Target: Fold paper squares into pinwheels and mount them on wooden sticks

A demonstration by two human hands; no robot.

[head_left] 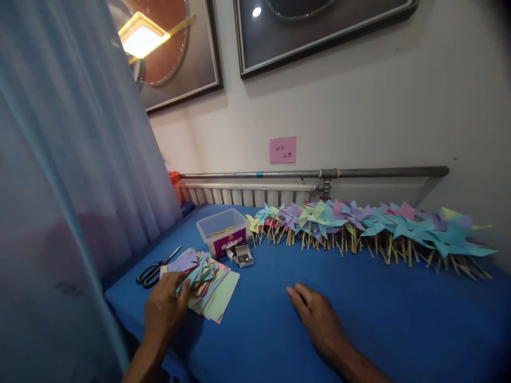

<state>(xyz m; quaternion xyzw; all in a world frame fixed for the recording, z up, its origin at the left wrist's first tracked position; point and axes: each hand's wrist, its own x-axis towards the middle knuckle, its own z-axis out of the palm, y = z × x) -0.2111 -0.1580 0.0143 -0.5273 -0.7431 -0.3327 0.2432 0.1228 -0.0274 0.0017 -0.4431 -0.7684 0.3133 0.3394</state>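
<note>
My left hand [166, 300] is at the near left of a loose pile of cut coloured paper [215, 298], its thumb and fingers closed on some pieces at the edge. The pile mixes purple, teal, red and pale green sheets, some of them slit. My right hand [315, 316] hovers over or rests on the blue cover, fingers curled in and thumb against them, with nothing visible in it. Black-handled scissors [154, 271] lie left of the pile. Behind it are a small open box of metal fasteners [244, 256] and a clear plastic tub [222, 226] holding thin sticks.
Many paper pinwheels [375, 221] on wooden sticks lie in a long row along the wall side of the blue-covered table [263, 330]. A pipe and radiator [239, 194] run behind. A blue curtain [80, 186] hangs at left, with an orange container [174, 183] beyond.
</note>
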